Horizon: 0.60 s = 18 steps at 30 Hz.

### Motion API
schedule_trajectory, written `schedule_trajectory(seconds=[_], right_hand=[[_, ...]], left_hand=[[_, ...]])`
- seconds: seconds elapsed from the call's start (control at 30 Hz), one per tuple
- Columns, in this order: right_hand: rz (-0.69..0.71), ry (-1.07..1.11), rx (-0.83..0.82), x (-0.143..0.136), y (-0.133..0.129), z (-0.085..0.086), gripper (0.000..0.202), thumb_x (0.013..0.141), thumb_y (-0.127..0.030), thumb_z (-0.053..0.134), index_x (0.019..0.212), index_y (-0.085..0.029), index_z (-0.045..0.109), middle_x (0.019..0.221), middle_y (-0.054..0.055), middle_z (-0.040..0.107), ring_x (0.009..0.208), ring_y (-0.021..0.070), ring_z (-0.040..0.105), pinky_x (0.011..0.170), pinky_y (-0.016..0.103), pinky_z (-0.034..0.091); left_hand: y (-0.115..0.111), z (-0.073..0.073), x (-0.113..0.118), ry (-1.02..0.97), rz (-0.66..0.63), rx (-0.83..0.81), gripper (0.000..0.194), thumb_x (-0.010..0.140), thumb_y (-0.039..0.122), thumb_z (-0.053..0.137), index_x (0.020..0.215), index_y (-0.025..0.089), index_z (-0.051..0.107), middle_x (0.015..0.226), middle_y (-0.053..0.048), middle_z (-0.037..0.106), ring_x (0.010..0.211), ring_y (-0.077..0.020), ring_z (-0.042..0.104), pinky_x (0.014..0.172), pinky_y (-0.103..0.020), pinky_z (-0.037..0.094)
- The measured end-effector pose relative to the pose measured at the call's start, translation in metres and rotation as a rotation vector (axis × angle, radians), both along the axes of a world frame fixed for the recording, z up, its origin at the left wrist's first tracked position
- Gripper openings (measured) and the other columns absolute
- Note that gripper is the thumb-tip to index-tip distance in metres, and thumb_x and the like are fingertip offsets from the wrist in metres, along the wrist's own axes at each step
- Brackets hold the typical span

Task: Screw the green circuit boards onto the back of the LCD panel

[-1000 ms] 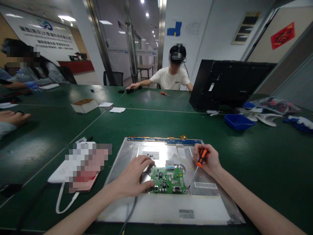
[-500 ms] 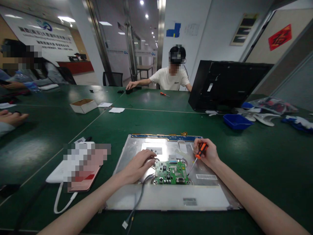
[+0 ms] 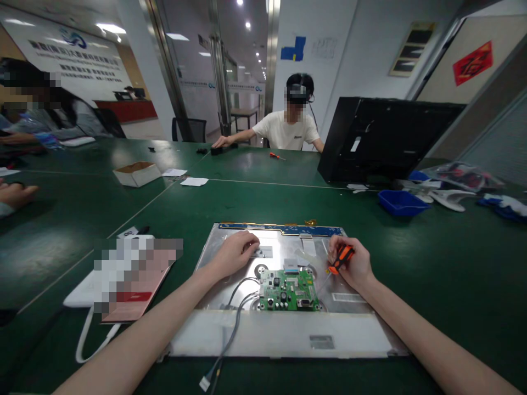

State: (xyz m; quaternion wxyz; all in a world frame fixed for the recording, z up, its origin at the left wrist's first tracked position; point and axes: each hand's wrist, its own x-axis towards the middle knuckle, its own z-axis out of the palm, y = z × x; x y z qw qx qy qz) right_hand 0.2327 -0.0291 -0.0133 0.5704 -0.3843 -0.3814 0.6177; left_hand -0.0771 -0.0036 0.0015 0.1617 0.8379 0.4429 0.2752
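A flat LCD display panel (image 3: 272, 334) lies with its metal back up. A green circuit board (image 3: 288, 288) sits on its middle, with dark cables (image 3: 235, 329) running off the board's left side. My right hand (image 3: 356, 263) grips an orange and black screwdriver (image 3: 341, 259), whose shaft slants down toward the board's right edge; its tip is blurred. My left hand (image 3: 234, 253) is over the panel's upper left, fingers bent and closed together beside small screws (image 3: 260, 253) on the panel. Whatever those fingertips may hold is too small to see.
Left of the panel lie a white device and a pink phone (image 3: 138, 296). An open white box (image 3: 137, 174) stands farther back. A black monitor (image 3: 387, 140) and a blue tray (image 3: 402, 203) are at the right. Across the table sits a person (image 3: 288, 129); another is at far left.
My left hand has moved up and away from the circuit board to the small screws, its fingers closing. The screwdriver in my right hand has tilted slightly.
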Motion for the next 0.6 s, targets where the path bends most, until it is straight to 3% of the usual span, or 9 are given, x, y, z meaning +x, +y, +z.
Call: schedule_trajectory(seconds=[0.3,0.6], right_hand=[[-0.035,-0.013,0.008,0.000,-0.002,-0.003,0.034,0.081,-0.036,0.044,0.056,-0.018,0.058,0.045,0.000,0.049,0.032,0.0074,0.027,0.031,0.024,0.018],[-0.026,0.003,0.006,-0.001,-0.010,-0.004,0.031,0.080,-0.036,0.046,0.056,-0.019,0.057,0.045,-0.001,0.046,0.033,0.0078,0.029,0.032,0.023,0.021]], left_hand=[[-0.003,-0.004,-0.001,-0.013,-0.061,-0.039,0.011,0.084,0.019,0.059,0.091,0.018,0.067,0.092,-0.005,0.064,0.090,-0.0211,0.058,0.081,-0.033,0.043],[-0.007,-0.008,-0.003,-0.024,-0.095,-0.048,0.011,0.085,0.018,0.058,0.092,0.017,0.066,0.092,-0.005,0.062,0.088,-0.0198,0.058,0.078,-0.031,0.043]])
